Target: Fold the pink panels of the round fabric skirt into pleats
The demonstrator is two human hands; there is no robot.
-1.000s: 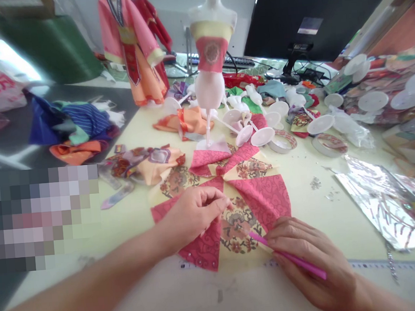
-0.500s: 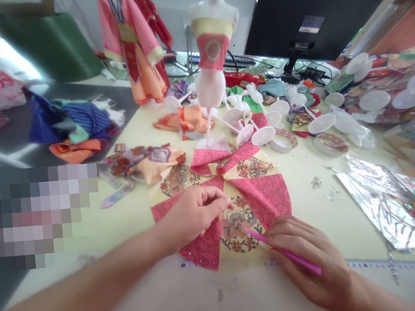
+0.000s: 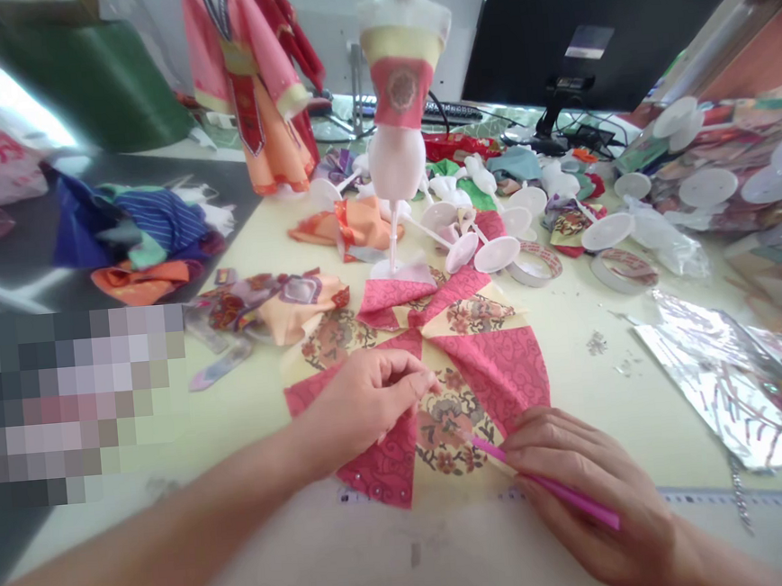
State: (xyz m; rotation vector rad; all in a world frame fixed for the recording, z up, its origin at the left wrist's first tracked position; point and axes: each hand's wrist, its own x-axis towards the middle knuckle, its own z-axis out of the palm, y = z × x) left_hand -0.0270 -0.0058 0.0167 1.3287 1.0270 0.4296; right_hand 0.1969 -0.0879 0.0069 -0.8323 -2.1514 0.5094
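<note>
Skirt-like fabric panels (image 3: 498, 366) in red and cream with flower prints lie spread on the table, gathered at the middle. My left hand (image 3: 378, 393) rests over the left panels, thumb and forefinger pinched together; anything between them is too small to make out. My right hand (image 3: 581, 477) is closed around a slim pink pen-shaped stick (image 3: 562, 487), whose tip points left at the flowered cream panel (image 3: 452, 424). Small shiny beads (image 3: 378, 493) sit along the lower edge of the red panel under my left forearm side. A ruler strip (image 3: 746, 498) runs beneath the fabric.
Behind the fabric stands a small white mannequin (image 3: 398, 161) in a red and cream top. White doll stands (image 3: 496, 254), tape rolls (image 3: 538, 263) and cloth pieces (image 3: 352, 228) lie around it. Silver foil (image 3: 723, 384) and loose shiny bits (image 3: 596, 343) are on the right.
My right hand has shifted slightly right and down with the pink stick, drawing its tip a little away to the right. My left hand and the fabric look the same.
</note>
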